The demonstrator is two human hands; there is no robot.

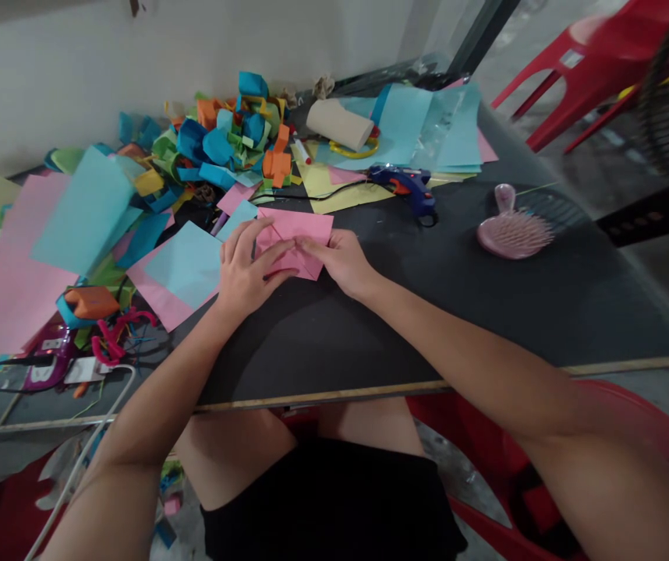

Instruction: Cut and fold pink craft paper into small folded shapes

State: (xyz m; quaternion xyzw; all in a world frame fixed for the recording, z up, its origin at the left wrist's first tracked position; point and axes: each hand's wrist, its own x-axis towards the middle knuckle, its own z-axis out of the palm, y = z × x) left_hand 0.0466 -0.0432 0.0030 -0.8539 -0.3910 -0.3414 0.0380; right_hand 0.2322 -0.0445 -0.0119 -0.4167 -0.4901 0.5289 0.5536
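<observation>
A square of pink paper (312, 226) with crease lines and folded flaps lies on the dark tabletop under both hands. My left hand (246, 269) holds its left part, fingers bent over the sheet and the thumb near the lower edge. From the right, my right hand (343, 261) grips the sheet, its thumb and fingertips meeting at a fold near the middle. The fingertips of the two hands almost touch there. Left of them, a light blue sheet (185, 261) rests on another pink sheet (169, 313).
Folded coloured paper pieces (217, 144) are heaped at the back. A blue glue gun (408, 187) lies behind my right hand, a pink hairbrush (513, 234) to the right. Near the left front are a purple device (51, 362) and white cable (118, 405). Red chairs (592, 62) stand nearby.
</observation>
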